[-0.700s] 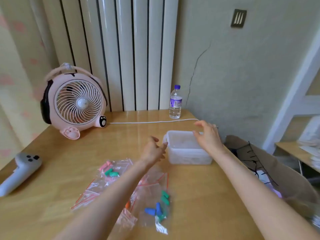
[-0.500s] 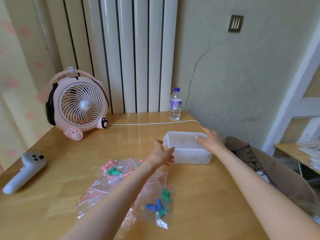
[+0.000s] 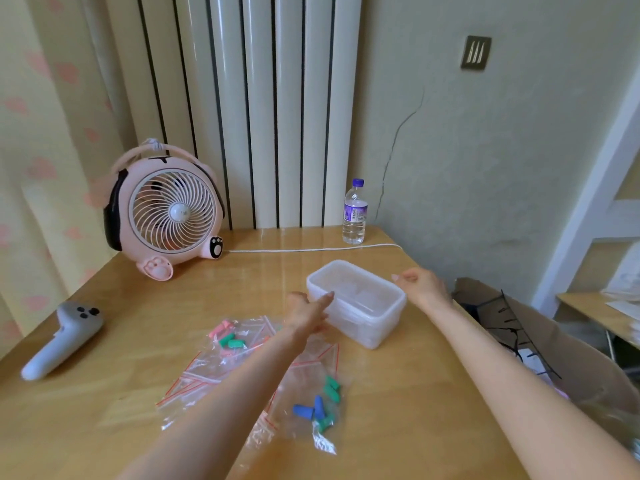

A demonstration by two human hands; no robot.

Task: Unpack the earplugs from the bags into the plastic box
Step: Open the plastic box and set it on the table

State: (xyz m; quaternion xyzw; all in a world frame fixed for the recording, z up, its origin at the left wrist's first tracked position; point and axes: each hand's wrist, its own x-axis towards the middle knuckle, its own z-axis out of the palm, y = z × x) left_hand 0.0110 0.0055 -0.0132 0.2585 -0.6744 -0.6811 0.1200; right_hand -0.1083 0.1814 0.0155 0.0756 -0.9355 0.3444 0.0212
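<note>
plastic box sits on the table at 1 o'clock from the bag pile, close to the right edge. Can't tell if its lid is on. The left hand is open, straight fingers touching the box's near-left rim. The right hand is loosely curled and holds nothing, just beside the box's 3 o'clock side.

Risks:
- The box looks light and is touched on one side only. A shove toward 3 o'clock likely slides it off into the carton.
- The left forearm lies over the slick bags, so dragging it back could sweep them toward 6 o'clock.
- The earplugs are small and probably foam. Dumped fast, they likely bounce out and roll.

Counts:
- 1 table
- 1 fan at 10 o'clock
- 1 plastic box
- 1 controller at 9
- 1 bottle at 12
- bags: several, overlapping, number unclear
- earplugs: 2 blue, at least 4 green, some pink, others hidden
</note>
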